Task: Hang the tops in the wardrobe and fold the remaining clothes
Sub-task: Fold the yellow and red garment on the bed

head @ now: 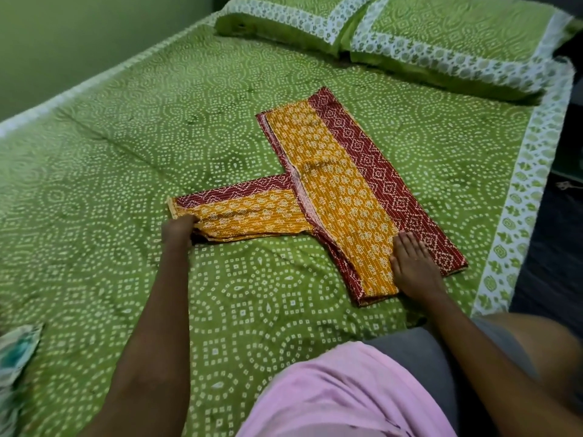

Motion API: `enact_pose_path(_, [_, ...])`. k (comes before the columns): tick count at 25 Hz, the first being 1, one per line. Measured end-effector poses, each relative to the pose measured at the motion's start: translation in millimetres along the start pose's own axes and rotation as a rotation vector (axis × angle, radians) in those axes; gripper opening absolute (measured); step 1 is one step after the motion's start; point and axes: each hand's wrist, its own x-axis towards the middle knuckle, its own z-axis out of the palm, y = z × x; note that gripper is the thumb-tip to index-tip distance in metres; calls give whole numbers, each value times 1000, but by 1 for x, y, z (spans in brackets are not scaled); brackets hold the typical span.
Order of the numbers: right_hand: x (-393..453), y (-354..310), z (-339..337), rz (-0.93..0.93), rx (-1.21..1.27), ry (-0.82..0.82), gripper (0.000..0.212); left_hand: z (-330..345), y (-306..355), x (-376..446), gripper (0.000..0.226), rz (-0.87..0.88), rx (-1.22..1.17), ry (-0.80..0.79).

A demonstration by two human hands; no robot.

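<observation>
An orange and maroon printed top [340, 184] lies flat on the green bedspread [126, 152], its body folded into a long strip running from near me toward the pillows. One sleeve sticks out to the left. My left hand [178, 230] grips the cuff end of that sleeve, fingers curled round the cloth. My right hand [413, 266] rests flat, fingers straight, on the near end of the folded body.
Two green pillows [410, 36] with white borders lie at the head of the bed. A teal and white patterned cloth [15, 351] shows at the left edge. The bed's right side drops to a dark floor [555, 247]. A green wall stands on the left.
</observation>
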Motion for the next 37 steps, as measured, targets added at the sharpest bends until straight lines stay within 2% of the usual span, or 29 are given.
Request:
enact_pose_path(2, [-2, -2, -2, -10, 68, 28, 70, 17, 20, -15, 39, 61, -233, -50])
enact_pose_path(4, [-2, -3, -4, 2, 125, 60, 69, 52, 47, -54, 33, 230, -282, -157])
enact_pose_path(8, [0, 0, -4, 35, 274, 86, 57, 153, 81, -164, 35, 535, -147, -413])
enact_pose_path(11, [1, 2, -2, 104, 416, 106, 51, 223, 81, -222, 46, 550, -56, -662])
enact_pose_path(13, [3, 3, -4, 157, 514, 111, 53, 250, 68, -240, 53, 541, 90, -918])
enact_pose_path(14, [4, 3, -5, 181, 584, 110, 54, 256, 59, -241, 56, 587, 213, -996])
enact_pose_path(15, [5, 1, -6, 204, 671, 118, 53, 256, 46, -237, 59, 696, 354, -1003])
enact_pose_path(17, [9, -2, -11, 303, 863, 182, 49, 249, 15, -213, 68, 937, 621, -825])
enact_pose_path(19, [25, -11, -22, 454, 1050, 227, 44, 225, -18, -179, 79, 989, 789, -552])
enact_pose_path(20, [38, -16, -29, 519, 1197, 214, 43, 212, -32, -160, 83, 975, 840, -487])
enact_pose_path(23, [80, -34, -45, 582, 1829, 20, 43, 186, -51, -129, 85, 949, 956, -556])
enact_pose_path(25, [106, -45, -52, 610, 2010, -60, 54, 187, -50, -126, 84, 952, 981, -613])
enact_pose_path(27, [131, -48, -62, 692, 2002, -50, 60, 189, -47, -129, 85, 971, 960, -635])
enact_pose_path(28, [142, -46, -67, 760, 1949, 6, 57, 191, -45, -130, 85, 989, 954, -642])
enact_pose_path(30, [157, -32, -74, 853, 1777, 237, 42, 194, -41, -131, 85, 1038, 988, -649])
enact_pose_path(32, [161, -14, -73, 885, 1604, 356, 34, 198, -43, -130, 82, 1097, 1073, -626])
enact_pose_path(35, [154, 2, -65, 916, 1632, 293, 38, 203, -45, -129, 75, 1082, 1215, -649])
enact_pose_path(37, [155, 4, -62, 905, 1631, 291, 43, 205, -38, -131, 70, 1058, 1203, -646])
